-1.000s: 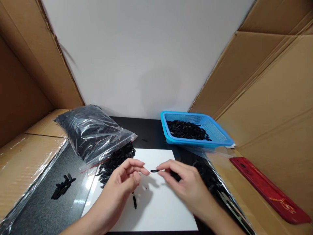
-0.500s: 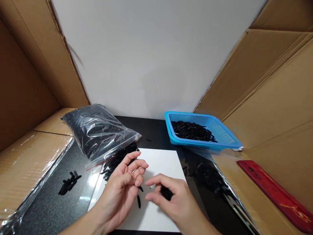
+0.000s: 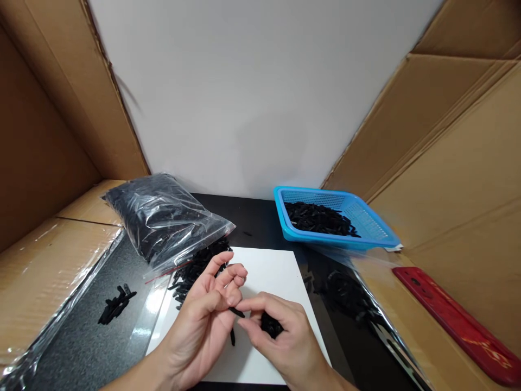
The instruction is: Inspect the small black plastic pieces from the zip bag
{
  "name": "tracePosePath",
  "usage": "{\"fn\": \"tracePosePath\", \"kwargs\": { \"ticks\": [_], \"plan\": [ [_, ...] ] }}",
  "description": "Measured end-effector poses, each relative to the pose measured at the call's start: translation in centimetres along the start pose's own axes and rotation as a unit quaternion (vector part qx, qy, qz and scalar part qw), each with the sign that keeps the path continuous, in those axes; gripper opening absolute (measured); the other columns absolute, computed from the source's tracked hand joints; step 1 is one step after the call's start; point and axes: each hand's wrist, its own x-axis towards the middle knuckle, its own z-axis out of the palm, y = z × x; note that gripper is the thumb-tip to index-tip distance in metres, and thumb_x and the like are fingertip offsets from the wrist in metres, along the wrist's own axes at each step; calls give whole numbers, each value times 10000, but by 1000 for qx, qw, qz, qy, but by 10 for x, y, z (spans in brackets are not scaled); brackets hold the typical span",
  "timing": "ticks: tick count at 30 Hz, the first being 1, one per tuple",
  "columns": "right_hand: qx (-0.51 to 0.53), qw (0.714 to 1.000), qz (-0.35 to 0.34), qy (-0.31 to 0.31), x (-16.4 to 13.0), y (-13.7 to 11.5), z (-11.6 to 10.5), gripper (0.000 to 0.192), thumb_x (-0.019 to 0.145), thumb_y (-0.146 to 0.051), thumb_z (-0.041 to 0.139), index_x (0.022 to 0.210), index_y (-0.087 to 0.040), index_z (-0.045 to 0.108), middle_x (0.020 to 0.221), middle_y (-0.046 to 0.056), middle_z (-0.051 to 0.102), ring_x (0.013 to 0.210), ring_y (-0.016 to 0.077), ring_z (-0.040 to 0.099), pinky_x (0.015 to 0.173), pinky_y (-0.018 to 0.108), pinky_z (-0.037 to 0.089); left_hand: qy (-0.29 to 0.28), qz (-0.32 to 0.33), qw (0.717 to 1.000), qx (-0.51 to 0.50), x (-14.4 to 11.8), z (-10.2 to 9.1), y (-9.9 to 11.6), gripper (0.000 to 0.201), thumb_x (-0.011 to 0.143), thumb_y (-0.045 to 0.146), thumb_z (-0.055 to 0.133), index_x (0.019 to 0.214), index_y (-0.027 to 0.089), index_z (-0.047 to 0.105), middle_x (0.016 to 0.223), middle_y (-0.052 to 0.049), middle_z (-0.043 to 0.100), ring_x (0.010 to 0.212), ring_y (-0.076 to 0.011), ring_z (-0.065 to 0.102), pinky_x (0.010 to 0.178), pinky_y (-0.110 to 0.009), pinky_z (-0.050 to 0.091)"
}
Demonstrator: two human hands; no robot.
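Observation:
Between the thumb and index finger of my left hand (image 3: 205,315) is a slim black stick-like piece (image 3: 237,313); the other fingers are loosely curled. My right hand (image 3: 291,336) is curled around a bunch of similar black pieces (image 3: 271,325), and its thumb and index fingertips meet the free end of the slim piece. Whether they grip it firmly I cannot tell. Both hands are above a white board (image 3: 268,266). One loose piece (image 3: 233,338) lies on the board under them. Behind my left hand a pile of black pieces (image 3: 195,267) is partly hidden.
A clear bag (image 3: 163,217) full of black pieces rests at the back left. Back right stands a blue basket (image 3: 342,241) with black pieces inside. A small black heap (image 3: 116,305) lies at left. A red case (image 3: 451,320) lies at right; cardboard walls (image 3: 459,146) flank both sides.
My right hand has moved slightly left, and its fingertips have come up to the piece in my left hand. The left hand has hardly moved.

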Motion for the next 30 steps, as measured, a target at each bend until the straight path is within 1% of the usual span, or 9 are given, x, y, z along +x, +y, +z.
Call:
{"fn": "tracePosePath", "kwargs": {
  "ticks": [3,6,9,10,11,16,20,23,30],
  "plan": [
    [-6,999,-18,29,3,-2,-4,103,799,-122,658,800,-187,737,651,28,715,551,156,640,539,237,516,-11,5,999,40,1,0,2,487,655,-7,616,1087,217,627,971,-37,673,780,-103,578,820,-229,476],
    [-17,998,-29,61,5,-4,-12,79,803,-135,682,789,-192,734,641,22,707,540,154,636,520,235,508,-33,27,979,202,4,0,19,295,821,164,615,1108,229,628,1059,-56,659,936,-164,578,902,-287,433],
    [-29,995,-41,82,6,-6,-21,67,793,-131,702,776,-189,731,619,11,694,516,145,620,494,224,490,-100,50,878,465,5,0,42,129,866,271,624,969,213,675,912,-34,634,892,-178,538,807,-272,413],
    [-32,995,-44,85,6,-6,-23,66,792,-130,705,770,-188,730,615,10,692,514,144,618,493,223,490,-113,43,857,501,5,1,48,133,879,317,610,927,210,673,847,-18,613,817,-164,520,745,-263,407],
    [-34,995,-46,87,6,-6,-25,65,792,-132,706,767,-187,730,612,10,689,513,145,618,493,222,492,-127,29,850,510,4,1,50,156,885,343,601,920,204,663,830,-14,604,795,-161,512,727,-263,405],
    [-46,995,-53,64,5,-8,-28,68,804,-136,699,781,-189,735,606,11,681,509,145,618,492,224,500,-167,-15,861,481,1,1,31,181,800,329,712,823,185,605,764,11,593,723,-132,489,664,-241,380],
    [-63,994,-80,48,3,-10,-27,113,823,-111,662,782,-189,732,611,18,691,503,139,618,489,223,491,-134,-17,876,463,1,0,15,235,778,364,728,758,178,585,664,20,590,630,-117,489,598,-231,374],
    [-60,993,-84,54,4,-12,-27,138,825,-94,639,778,-188,729,613,23,697,498,141,620,476,224,486,-124,-37,886,445,0,2,14,254,823,396,678,743,168,598,652,-13,653,571,-112,521,566,-233,404],
    [-19,997,-31,72,4,-12,-30,117,799,-108,661,754,-189,733,577,4,676,486,140,615,476,216,480,-138,-44,907,396,-2,6,15,274,863,401,640,762,146,641,705,-54,712,563,-108,564,565,-231,438]
  ]
}}
